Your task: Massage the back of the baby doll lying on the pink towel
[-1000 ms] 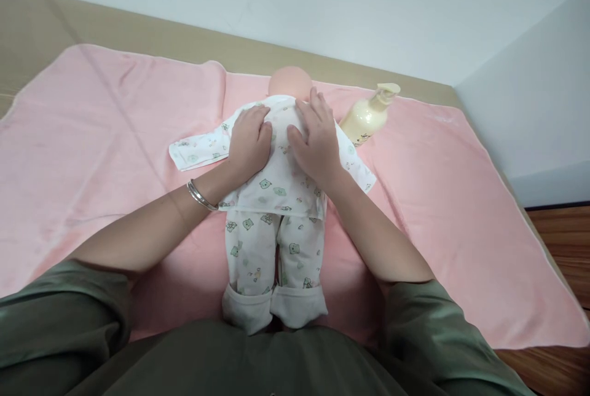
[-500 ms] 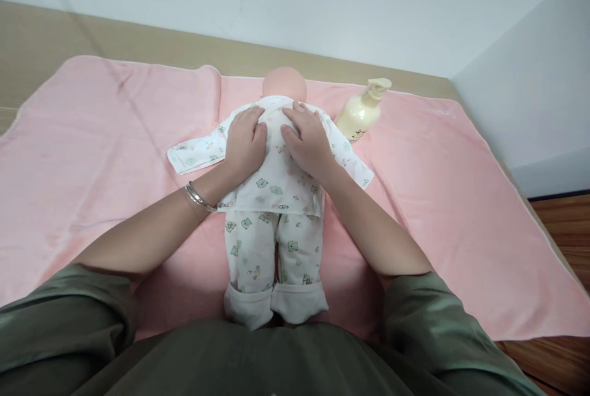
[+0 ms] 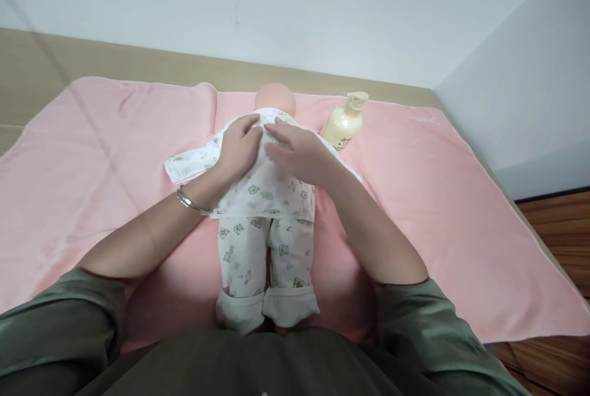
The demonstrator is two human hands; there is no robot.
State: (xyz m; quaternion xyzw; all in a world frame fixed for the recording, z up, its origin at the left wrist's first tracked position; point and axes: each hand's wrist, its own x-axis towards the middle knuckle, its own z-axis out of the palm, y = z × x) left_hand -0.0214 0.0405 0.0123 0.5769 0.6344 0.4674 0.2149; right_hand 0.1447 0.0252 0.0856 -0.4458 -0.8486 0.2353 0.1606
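A: From the hands, where is the doll (image 3: 266,206) to be found?

B: Directly under them, on the pink blanket (image 3: 437,217). Its long axis is pointed away from the person (image 3: 258,365): the head (image 3: 275,98) is turned toward the wall (image 3: 322,21), and the trousers (image 3: 244,254) toward the waist.

A: Which hand is placed nearer?

B: Over the upper shirt (image 3: 265,174) both are placed. The left hand (image 3: 239,147) is laid along its left side; the right hand (image 3: 302,153) is angled inward across the axis, so that the middle line is almost reached by its fingers.

A: Is anything gripped?

B: Nothing seems to be clamped. The hands are loosely opened, with a narrow gap between. Whether the right palm is pressed down or slightly lifted cannot be told, because it is somewhat blurred.

A: Can any writing be read?

B: Dark print is seen on the bottle (image 3: 342,125), near the right hand, but it is too small to be read. On the clothes, little green animals are printed; no letters can be made out.
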